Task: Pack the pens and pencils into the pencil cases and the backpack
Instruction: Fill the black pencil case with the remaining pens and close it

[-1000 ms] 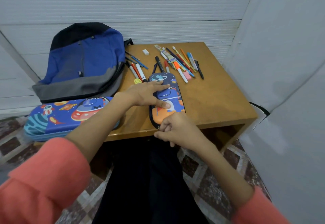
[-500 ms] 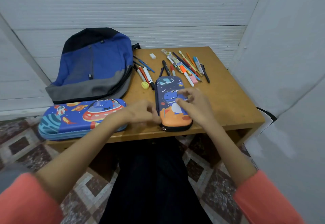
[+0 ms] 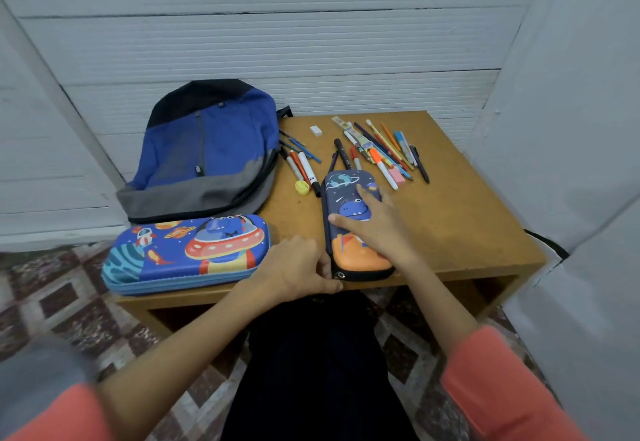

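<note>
A dark pencil case with a dinosaur print [image 3: 341, 182] lies lengthwise near the table's front edge, closed. My right hand [image 3: 379, 227] rests flat on its lid with straight fingers. My left hand [image 3: 298, 267] is curled at the case's near-left corner and pinches the zipper pull [image 3: 338, 276]. A larger blue pencil case with a UFO print [image 3: 187, 253] lies closed at the front left. The blue and grey backpack [image 3: 207, 149] lies behind it. Loose pens and pencils [image 3: 381, 149] are spread at the back of the table, with a few more pens [image 3: 301, 163] beside the backpack.
The wooden table [image 3: 450, 226] is small, with white walls close behind and to the right. A white eraser [image 3: 316, 130], a pink eraser [image 3: 396, 175] and a small yellow object [image 3: 302, 187] lie among the pens. My dark lap is below the front edge.
My left hand left the dinosaur case's lid and went to its near-left corner. My right hand moved from the front edge up onto the lid.
</note>
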Motion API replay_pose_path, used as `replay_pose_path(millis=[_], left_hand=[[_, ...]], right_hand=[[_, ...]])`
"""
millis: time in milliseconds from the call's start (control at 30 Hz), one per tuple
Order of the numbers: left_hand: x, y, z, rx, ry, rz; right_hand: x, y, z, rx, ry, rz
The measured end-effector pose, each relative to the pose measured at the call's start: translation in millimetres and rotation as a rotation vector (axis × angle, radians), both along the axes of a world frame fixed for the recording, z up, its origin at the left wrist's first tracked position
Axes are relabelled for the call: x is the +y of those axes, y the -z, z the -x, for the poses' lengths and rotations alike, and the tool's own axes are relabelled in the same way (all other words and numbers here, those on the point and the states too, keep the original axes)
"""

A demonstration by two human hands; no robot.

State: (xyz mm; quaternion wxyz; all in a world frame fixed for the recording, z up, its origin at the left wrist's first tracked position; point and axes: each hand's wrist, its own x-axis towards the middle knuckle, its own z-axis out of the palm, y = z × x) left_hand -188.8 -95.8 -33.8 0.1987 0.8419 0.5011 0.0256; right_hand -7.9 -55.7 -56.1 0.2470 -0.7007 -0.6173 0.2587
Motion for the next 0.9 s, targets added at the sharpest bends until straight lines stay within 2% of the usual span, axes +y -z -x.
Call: replay_pose_path(millis=[200, 400, 533, 633, 700, 833, 900], left_hand=[[1, -12, 0, 0.077, 0.02, -0.002], [16, -18, 0, 0.18, -0.086, -0.053], [18, -19, -9, 0.225, -0.082, -0.092], [17, -18, -4, 0.224, -0.105, -0.054], [17, -19, 1, 0.167, -0.151, 0.017], [8, -30, -5, -0.133, -0.186, 0.257], [1, -27, -16, -0.197, -0.177, 0.29]], right_hand=[[1, -2, 1, 0.005, 0.012, -0.005], [0, -2, 1, -0.006, 0.019, -0.009], [-1, -2, 2, -0.007, 0.02, -0.008], [-1, -2, 0, 0.025, 0.023, -0.002], [-2, 0, -3, 0.122, 0.02, -0.008], [-5, -2, -12, 0.33, 0.021, -0.059], [-6, -6, -18, 0.41, 0.037, -0.088]])
